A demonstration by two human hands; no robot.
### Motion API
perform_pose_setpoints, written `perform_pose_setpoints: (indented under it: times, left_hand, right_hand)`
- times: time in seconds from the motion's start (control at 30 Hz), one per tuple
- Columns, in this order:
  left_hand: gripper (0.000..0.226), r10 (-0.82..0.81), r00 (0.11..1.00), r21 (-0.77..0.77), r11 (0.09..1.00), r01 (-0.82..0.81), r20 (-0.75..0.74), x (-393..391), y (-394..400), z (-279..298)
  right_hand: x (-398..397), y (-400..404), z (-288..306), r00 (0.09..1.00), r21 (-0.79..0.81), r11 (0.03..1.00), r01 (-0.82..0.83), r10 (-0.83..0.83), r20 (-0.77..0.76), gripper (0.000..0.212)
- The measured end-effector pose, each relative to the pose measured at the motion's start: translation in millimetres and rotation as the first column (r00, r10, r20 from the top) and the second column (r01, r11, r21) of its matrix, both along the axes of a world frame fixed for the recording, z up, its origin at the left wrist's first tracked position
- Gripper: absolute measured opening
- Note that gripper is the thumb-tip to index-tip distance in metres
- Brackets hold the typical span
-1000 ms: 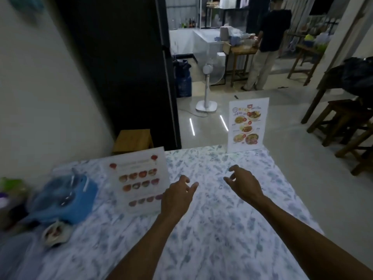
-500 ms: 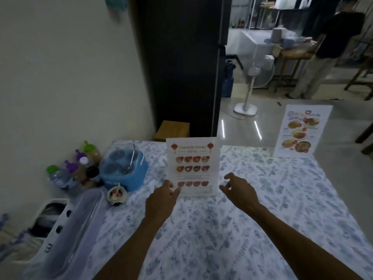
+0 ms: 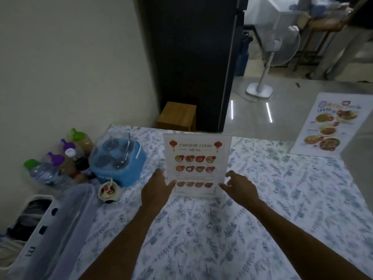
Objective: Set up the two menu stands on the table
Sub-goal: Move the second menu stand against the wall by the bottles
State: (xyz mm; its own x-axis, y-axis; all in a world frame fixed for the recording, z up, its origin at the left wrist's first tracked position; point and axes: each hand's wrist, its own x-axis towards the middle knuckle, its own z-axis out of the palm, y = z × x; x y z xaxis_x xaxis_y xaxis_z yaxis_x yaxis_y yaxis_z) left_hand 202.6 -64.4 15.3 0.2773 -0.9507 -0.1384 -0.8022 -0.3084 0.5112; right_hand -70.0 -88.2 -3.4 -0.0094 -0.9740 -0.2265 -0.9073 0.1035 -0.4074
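A clear menu stand headed "Chinese Food Menu" stands upright on the floral tablecloth, facing me. My left hand touches its lower left edge with fingers spread. My right hand hovers by its lower right corner, fingers apart and just short of it. A second menu stand with dish photos stands upright at the table's far right edge, well away from both hands.
A blue condiment caddy, several bottles and a small sauce dish crowd the left side. A translucent bin sits at the near left. Beyond the table are a wooden stool, a dark cabinet and a standing fan.
My view has swung left and closed in on the Chinese food menu stand. Both hands have moved forward to its lower corners, the left now touching it.
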Motion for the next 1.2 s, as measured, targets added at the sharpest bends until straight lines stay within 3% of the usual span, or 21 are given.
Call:
perform_pose_setpoints:
  times: [0.2, 0.33, 0.73, 1.0, 1.2]
  left_hand:
    - [0.043, -0.035, 0.999, 0.005, 0.999, 0.035, 0.010, -6, -25, -7]
    - [0.044, -0.055, 0.998, -0.005, 0.998, 0.055, 0.027, -1, -40, -4]
    - [0.044, -0.190, 0.982, -0.080, 0.979, 0.189, -0.005, 21, -108, 25]
    - [0.044, -0.272, 0.962, -0.166, 0.950, 0.265, -0.016, 84, -179, 56]
    - [0.048, -0.255, 0.965, -0.187, 0.953, 0.240, -0.061, 152, -220, 72]
  right_hand:
    - [-5, -25, -4, 0.977, 0.069, 0.982, -0.174, 0.163, 0.139, 0.046]
    - [-9, -37, 4, 0.967, 0.068, 0.974, -0.217, 0.205, 0.153, 0.041]
    - [9, -72, 49, 0.983, 0.015, 0.987, -0.161, 0.159, 0.090, 0.038]
    - [69, -124, 74, 0.994, -0.032, 0.997, -0.074, 0.077, 0.078, 0.037]
    - [129, -170, 80, 0.987, -0.127, 0.986, -0.107, 0.122, 0.109, 0.035]
